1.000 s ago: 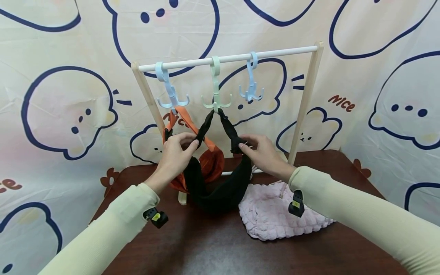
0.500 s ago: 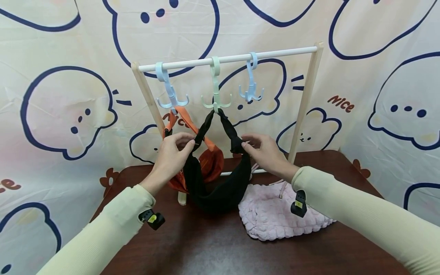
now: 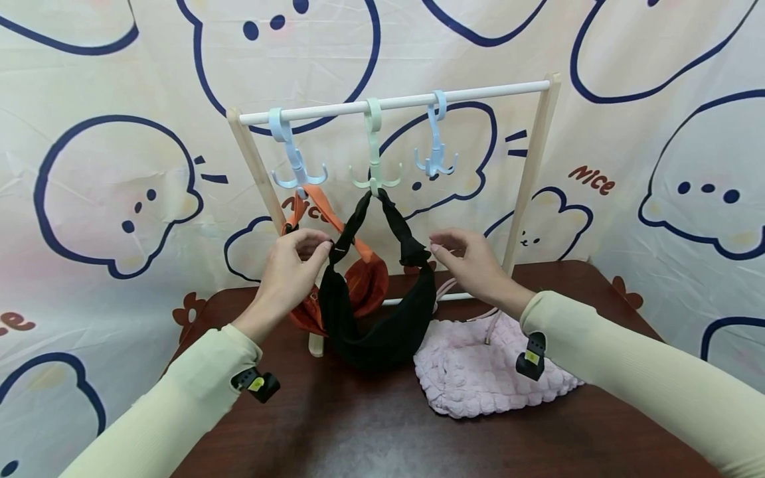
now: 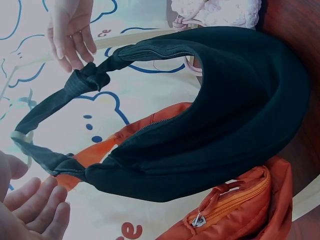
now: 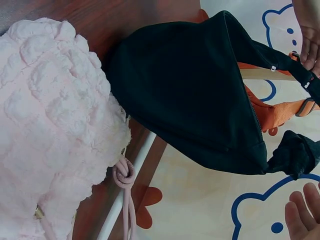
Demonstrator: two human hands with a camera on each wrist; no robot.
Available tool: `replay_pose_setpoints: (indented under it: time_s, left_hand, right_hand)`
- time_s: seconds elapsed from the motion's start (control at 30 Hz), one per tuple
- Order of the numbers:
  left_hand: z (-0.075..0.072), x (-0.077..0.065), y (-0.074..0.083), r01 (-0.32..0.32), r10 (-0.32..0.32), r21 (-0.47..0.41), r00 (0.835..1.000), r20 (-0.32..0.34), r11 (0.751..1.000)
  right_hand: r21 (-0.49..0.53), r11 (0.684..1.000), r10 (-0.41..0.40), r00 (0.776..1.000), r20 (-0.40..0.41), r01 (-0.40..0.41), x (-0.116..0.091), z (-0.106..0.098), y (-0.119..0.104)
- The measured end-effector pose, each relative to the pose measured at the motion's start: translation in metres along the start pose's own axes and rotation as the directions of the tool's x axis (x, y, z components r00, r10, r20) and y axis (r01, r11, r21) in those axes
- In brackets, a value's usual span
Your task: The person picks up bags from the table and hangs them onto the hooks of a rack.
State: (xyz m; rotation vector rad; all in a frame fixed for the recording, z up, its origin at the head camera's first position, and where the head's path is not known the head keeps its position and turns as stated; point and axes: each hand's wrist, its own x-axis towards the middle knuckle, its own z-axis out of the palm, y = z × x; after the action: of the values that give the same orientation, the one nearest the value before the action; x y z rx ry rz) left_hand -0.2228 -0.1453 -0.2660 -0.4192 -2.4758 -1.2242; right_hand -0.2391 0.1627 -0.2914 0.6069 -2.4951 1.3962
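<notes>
A black shoulder bag (image 3: 382, 332) hangs by its strap from the middle, green hook (image 3: 375, 176). A knot (image 3: 412, 252) sits on the strap's right side. My left hand (image 3: 293, 262) is beside the left part of the strap, fingers loosely bent; whether a fingertip touches it I cannot tell. Just right of the knot, my right hand (image 3: 469, 262) is apart from the bag and holds nothing. Both hands appear relaxed in the left wrist view, with the left hand (image 4: 37, 207) low and the right hand (image 4: 71, 35) above the knot.
An orange bag (image 3: 367, 285) hangs from the left blue hook (image 3: 299, 172), partly behind the black one. Another blue hook (image 3: 436, 159) is on the white rod (image 3: 478, 91). A pink quilted bag (image 3: 484, 372) lies on the brown table (image 3: 358, 431).
Both hands have come off the strap and drawn outward, left hand to the left, right hand to the right. The black bag stays hanging in nearly the same place.
</notes>
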Motion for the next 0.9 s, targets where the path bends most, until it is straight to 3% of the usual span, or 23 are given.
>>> replay_pose_setpoints:
  time_s: [0.9]
  left_hand:
    - [-0.006, -0.007, 0.002, -0.034, 0.035, 0.016, 0.998, -0.055, 0.999]
  right_hand:
    - [-0.039, 0.999, -0.019, 1.000, 0.016, 0.020, -0.016, -0.003, -0.002]
